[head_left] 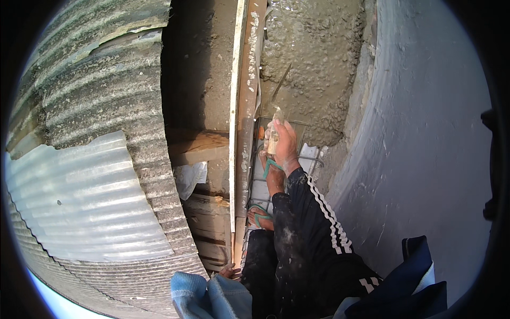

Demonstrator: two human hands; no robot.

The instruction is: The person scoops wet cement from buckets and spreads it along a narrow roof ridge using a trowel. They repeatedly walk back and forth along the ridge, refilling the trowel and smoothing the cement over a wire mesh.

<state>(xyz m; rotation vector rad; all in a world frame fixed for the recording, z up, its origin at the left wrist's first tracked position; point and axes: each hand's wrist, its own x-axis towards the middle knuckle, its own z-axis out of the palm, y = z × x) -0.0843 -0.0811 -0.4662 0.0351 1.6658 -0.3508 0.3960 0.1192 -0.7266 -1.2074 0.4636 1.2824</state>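
Observation:
My right hand is closed on a pale, grimy tool handle above the narrow channel, just short of the wet grey concrete; the tool's far end is unclear. My left hand, partly hidden low in view, rests with bent fingers on the wooden formwork board. My feet in green flip-flops stand on wire reinforcement over pale sheeting, between the board and the wall.
A corrugated roof with a translucent patch fills the left. Between it and the formwork is a dark gap with timber and white scrap. A grey painted wall rises along the right.

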